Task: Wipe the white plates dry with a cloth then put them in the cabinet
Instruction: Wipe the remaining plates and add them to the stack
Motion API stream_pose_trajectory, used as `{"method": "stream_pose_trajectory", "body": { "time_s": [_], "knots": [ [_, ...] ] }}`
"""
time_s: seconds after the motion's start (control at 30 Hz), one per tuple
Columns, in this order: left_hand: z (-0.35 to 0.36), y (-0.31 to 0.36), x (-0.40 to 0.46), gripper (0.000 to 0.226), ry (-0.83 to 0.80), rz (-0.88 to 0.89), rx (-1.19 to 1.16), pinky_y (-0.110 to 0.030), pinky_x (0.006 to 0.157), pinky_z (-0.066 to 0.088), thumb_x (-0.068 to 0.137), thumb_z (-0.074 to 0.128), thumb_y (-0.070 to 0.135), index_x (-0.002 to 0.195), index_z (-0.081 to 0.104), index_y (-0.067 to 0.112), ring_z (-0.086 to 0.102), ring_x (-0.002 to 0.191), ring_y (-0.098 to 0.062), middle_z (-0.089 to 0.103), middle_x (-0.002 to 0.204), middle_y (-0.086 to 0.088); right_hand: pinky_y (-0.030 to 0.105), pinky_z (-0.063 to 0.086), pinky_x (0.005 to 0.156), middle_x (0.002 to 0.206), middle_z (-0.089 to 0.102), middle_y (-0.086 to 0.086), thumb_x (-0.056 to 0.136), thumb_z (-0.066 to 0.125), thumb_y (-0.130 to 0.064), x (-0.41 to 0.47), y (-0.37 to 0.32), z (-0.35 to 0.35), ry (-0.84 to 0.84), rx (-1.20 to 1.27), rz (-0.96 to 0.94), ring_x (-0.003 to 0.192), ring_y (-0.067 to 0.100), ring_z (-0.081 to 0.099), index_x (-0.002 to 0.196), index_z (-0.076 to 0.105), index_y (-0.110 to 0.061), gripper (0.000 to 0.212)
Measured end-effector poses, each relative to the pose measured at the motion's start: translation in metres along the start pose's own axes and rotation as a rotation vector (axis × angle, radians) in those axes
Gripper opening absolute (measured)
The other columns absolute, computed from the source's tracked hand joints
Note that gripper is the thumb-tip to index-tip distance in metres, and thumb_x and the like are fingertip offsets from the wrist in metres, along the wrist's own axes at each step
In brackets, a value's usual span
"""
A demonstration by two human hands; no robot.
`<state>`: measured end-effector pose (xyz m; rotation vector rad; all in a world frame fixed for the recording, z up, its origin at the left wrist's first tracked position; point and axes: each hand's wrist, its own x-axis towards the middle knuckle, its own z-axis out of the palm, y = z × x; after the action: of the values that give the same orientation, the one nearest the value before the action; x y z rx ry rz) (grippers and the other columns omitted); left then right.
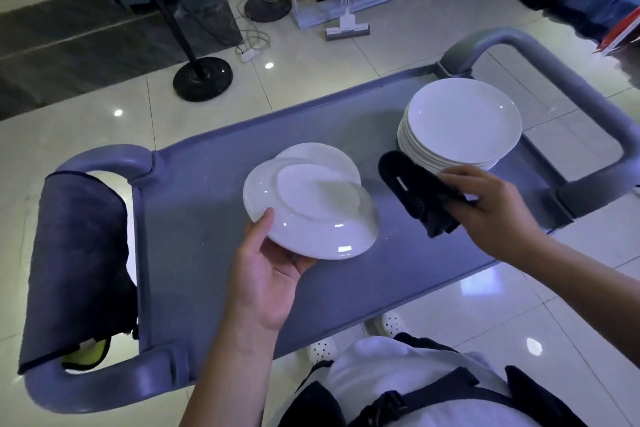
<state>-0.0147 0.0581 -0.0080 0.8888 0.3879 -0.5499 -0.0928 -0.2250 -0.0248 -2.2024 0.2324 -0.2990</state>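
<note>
The left hand [263,274] grips a glossy white plate [310,211] upside down by its near rim, above the grey cart top [194,204]. The right hand [485,201] clutches a dark cloth [415,191] beside the plate stack [460,125]. Bare cart surface lies left of the plate.

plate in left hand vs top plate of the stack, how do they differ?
The held plate is upside down and tilted, its foot ring showing; the top plate of the stack lies face up and level. The held plate is gripped by the left hand above the cart; the other rests untouched. Both are plain white and round.
</note>
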Motion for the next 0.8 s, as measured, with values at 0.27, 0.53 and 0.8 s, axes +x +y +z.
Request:
{"method": "stream_pose_trajectory", "body": {
  "time_s": [0.27,0.53,0.8],
  "knots": [
    [0.027,-0.011,-0.002,0.028,0.073,-0.119,-0.084,-0.041,0.076,0.064,0.103,0.051,0.023,0.118,0.068,0.008,0.076,0.096,-0.024,0.076,0.112,-0.013,0.011,0.026,0.111,0.148,0.05,0.005,0.086,0.054,0.0,-0.02,-0.027,0.028,-0.309,-0.117,-0.306,0.134,0.016,0.044,0.145,0.053,-0.02,0.063],
    [0.054,-0.01,-0.017,0.022,0.244,-0.223,-0.171,-0.054,0.06,0.062,0.102,0.054,0.014,0.118,0.066,0.003,0.077,0.083,-0.036,0.077,0.102,-0.019,0.032,0.049,0.103,0.154,0.043,-0.014,0.088,0.077,-0.018,-0.034,0.001,0.016,-0.209,-0.045,-0.314,0.136,0.008,0.049,0.151,0.039,-0.039,0.076],
    [0.096,-0.018,-0.018,0.024,0.258,-0.239,-0.102,-0.054,0.056,0.061,0.099,0.06,0.02,0.121,0.062,0.008,0.074,0.096,-0.04,0.073,0.112,-0.023,0.033,0.059,0.072,0.121,0.071,-0.01,0.08,0.065,0.003,-0.016,0.011,0.016,0.017,-0.024,-0.388,0.099,0.014,0.069,0.129,0.068,-0.021,0.055]
  ]
}}
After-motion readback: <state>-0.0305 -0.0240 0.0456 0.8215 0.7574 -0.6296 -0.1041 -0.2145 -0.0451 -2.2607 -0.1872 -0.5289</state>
